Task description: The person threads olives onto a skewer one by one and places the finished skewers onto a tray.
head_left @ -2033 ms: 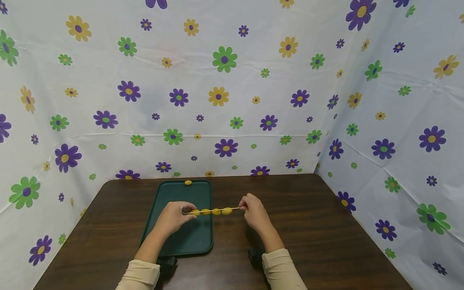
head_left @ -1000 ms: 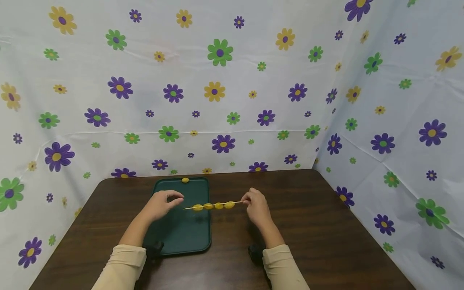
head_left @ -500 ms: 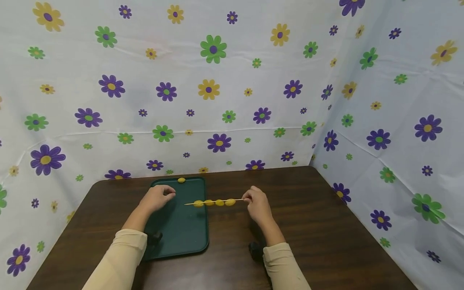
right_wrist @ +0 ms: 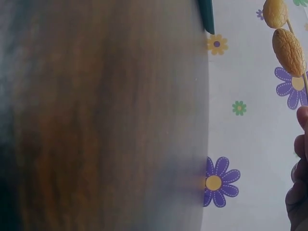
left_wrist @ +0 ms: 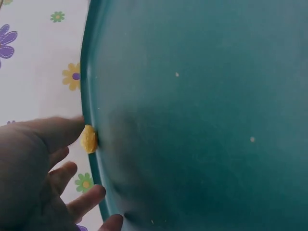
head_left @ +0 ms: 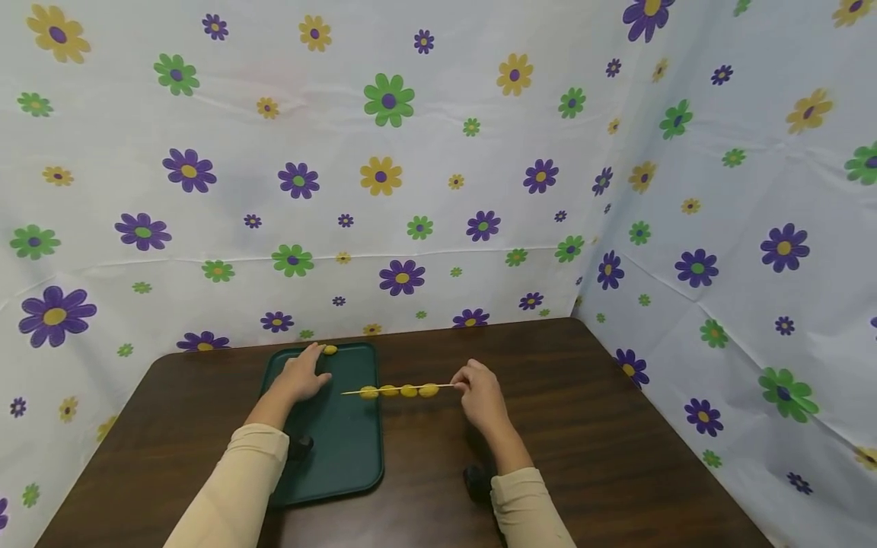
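My right hand (head_left: 483, 397) pinches one end of a thin wooden skewer (head_left: 444, 386), held level above the table and the tray's right edge. Several yellow, wrinkled oval pieces (head_left: 409, 391) are threaded along it; its pointed end is bare. In the right wrist view two pieces (right_wrist: 289, 52) show close to the fingers (right_wrist: 302, 118). My left hand (head_left: 299, 378) reaches over the tray's far end with spread fingers, beside a loose yellow oval piece (head_left: 330, 350). In the left wrist view that piece (left_wrist: 89, 139) lies at the tray rim, next to a fingertip; whether they touch, I cannot tell.
A dark green tray (head_left: 342, 464) lies on the left part of a brown wooden table (head_left: 548, 396). White cloth (head_left: 438, 152) with flower prints stands behind the table and along its right side. Black wrist devices (head_left: 476, 481) hang under both forearms.
My left hand has let go of the skewer's left end and moved away, to the loose piece at the tray's far edge. My right hand still holds the skewer. The view has shifted somewhat.
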`<state>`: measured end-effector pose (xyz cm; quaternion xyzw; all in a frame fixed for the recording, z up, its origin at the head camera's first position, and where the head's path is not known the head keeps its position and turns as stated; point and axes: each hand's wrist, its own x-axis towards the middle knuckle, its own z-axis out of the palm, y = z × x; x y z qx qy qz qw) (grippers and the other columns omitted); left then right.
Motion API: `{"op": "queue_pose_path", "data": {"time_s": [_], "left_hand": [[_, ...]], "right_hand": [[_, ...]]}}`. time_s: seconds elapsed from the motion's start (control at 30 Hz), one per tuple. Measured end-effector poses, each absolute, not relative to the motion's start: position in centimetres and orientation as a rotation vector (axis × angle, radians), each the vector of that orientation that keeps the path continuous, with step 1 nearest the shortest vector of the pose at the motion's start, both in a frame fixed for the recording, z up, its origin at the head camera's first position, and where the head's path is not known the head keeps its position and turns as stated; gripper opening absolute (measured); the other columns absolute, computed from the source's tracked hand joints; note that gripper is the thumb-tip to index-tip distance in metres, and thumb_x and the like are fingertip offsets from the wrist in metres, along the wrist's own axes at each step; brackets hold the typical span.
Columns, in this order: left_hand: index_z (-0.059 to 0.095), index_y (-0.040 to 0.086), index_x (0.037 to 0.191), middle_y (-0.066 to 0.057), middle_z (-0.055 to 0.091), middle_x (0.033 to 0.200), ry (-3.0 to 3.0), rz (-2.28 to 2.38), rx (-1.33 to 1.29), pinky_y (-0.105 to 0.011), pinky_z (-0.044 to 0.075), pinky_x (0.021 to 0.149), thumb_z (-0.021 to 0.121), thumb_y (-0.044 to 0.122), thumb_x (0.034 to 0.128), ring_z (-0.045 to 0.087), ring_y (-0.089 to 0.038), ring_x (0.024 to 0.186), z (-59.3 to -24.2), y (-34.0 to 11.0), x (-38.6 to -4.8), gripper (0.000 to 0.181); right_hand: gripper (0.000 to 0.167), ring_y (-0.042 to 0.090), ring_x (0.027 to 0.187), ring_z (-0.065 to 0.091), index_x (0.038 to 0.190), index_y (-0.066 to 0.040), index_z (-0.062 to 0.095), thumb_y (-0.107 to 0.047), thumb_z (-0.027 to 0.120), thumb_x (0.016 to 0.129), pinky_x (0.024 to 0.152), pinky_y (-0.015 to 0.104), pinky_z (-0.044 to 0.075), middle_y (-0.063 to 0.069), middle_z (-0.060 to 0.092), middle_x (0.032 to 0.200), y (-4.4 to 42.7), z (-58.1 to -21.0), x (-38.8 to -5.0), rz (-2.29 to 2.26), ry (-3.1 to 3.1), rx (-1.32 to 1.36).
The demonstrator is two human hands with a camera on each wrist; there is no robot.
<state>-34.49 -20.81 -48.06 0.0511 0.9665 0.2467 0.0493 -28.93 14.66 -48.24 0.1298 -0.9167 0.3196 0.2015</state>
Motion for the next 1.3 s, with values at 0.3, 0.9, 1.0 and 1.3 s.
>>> {"op": "queue_pose_path", "data": {"time_s": [0.3,0.9,1.0,1.3], "left_hand": [[0.027,0.000,0.158,-0.025,0.020,0.164,2.911,0.724,0.133,-0.078,0.025,0.105,0.050,0.014,0.1049,0.022,-0.060,0.142,-48.3,-20.4,-35.5,0.059],[0.057,0.001,0.138,-0.024,0.042,0.153,3.030,0.738,0.144,-0.075,0.034,0.101,0.054,0.011,0.1023,0.038,-0.053,0.135,-49.2,-20.3,-36.2,0.037],[0.064,0.000,0.127,-0.026,0.050,0.144,3.064,0.766,0.120,-0.072,0.039,0.097,0.054,0.010,0.1020,0.045,-0.051,0.130,-49.4,-20.2,-36.3,0.029],[0.047,-0.004,0.144,-0.030,0.048,0.143,3.027,0.766,0.037,-0.071,0.043,0.095,0.056,0.016,0.1012,0.046,-0.050,0.128,-49.8,-20.0,-37.7,0.048]], "right_hand": [[0.012,0.012,0.070,0.050,0.081,-0.007,0.074,0.003,0.075,0.086,0.066,0.029,0.048,-0.006,0.048,0.075,14.5,-48.4,-29.1,0.901,-2.552,0.357],[0.013,0.011,0.070,0.049,0.080,-0.009,0.073,0.002,0.075,0.086,0.067,0.029,0.048,-0.007,0.047,0.074,14.5,-48.8,-29.4,0.869,-2.556,0.369],[0.013,0.011,0.070,0.049,0.080,-0.009,0.073,0.002,0.075,0.087,0.067,0.029,0.048,-0.007,0.047,0.074,14.5,-48.8,-29.4,0.861,-2.566,0.371],[0.012,0.011,0.070,0.048,0.082,-0.009,0.073,0.001,0.074,0.088,0.066,0.027,0.047,-0.006,0.047,0.075,14.7,-48.6,-29.3,0.864,-2.589,0.349]]}}
